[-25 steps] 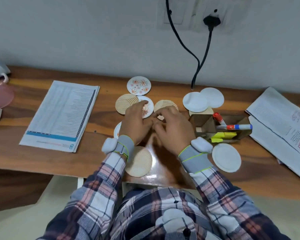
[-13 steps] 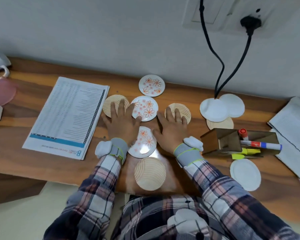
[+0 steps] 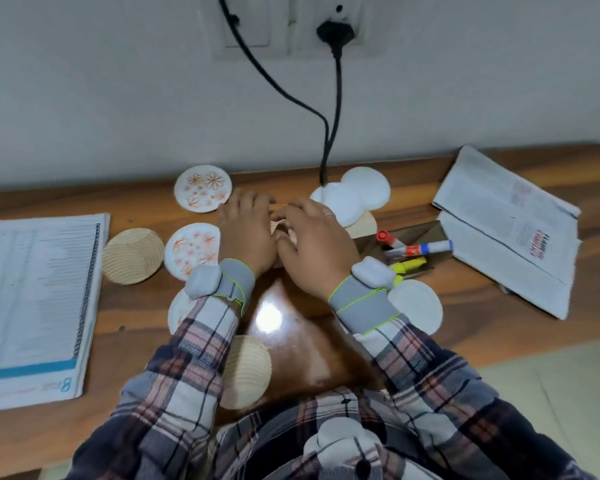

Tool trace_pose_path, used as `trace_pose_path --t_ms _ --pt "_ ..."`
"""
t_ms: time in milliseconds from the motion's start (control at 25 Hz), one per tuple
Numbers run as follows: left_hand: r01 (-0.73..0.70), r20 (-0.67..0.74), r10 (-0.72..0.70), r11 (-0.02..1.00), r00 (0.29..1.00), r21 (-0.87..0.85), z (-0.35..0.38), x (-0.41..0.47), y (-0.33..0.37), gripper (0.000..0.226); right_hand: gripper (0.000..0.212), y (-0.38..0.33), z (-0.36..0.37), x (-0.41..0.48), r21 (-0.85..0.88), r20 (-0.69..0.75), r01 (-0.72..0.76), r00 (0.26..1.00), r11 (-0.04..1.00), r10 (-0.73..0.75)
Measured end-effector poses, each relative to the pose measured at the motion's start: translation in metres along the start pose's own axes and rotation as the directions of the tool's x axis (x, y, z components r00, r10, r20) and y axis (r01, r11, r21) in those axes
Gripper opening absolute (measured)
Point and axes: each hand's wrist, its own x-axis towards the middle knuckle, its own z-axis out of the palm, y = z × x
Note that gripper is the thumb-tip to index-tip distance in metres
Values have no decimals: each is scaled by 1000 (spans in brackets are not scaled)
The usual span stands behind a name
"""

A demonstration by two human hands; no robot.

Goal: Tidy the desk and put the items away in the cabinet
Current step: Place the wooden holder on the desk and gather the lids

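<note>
The left hand (image 3: 246, 237) and right hand (image 3: 314, 245), flat on separate coasters a moment ago, now meet over a ribbed coaster (image 3: 282, 226) mid-table (image 3: 465, 341), their grip impossible to tell, suggesting the scattered coasters are being gathered for putting away.

Left of the pen holder (image 3: 409, 229), coasters (image 3: 192, 250) crowd the surface (image 3: 482, 327). White discs (image 3: 364, 188) lie behind it, a newspaper (image 3: 506, 230) blocks its right. Front-right of it the surface is bare.
</note>
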Motion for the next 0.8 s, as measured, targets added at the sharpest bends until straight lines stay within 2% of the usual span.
trace_pose_path --t_ms 80,200,280,360,400,520,680,800 --pt "-136 75 136 991 988 -13 13 18 36 51 32 24 -27 -2 -41 -61 -80 995 996 77" --pt "-248 161 250 968 955 -33 30 38 69 52 31 54 -52 -3 -203 -94 -162 985 966 145" --pt "-257 256 247 967 935 5 40 51 82 55 30 69 -62 -1 -226 -139 -186 978 956 157" --pt "-243 350 189 963 917 116 49 57 85 60 30 74 -63 2 -216 -136 -185 978 959 158" --pt "-238 349 178 961 920 137 52 57 83 60 30 75 -59 1 -213 -101 -171 983 962 153" --pt "-175 230 152 981 961 84 53 53 71 51 27 76 -43 -7 -215 30 -107 993 971 116" --pt "-52 126 24 974 992 220 50 45 53 45 25 80 -40 -8 -179 5 -100 995 979 103" --pt "36 62 -48 984 997 173 48 35 43 39 23 83 -40 -9 -165 -4 -80 997 983 81"
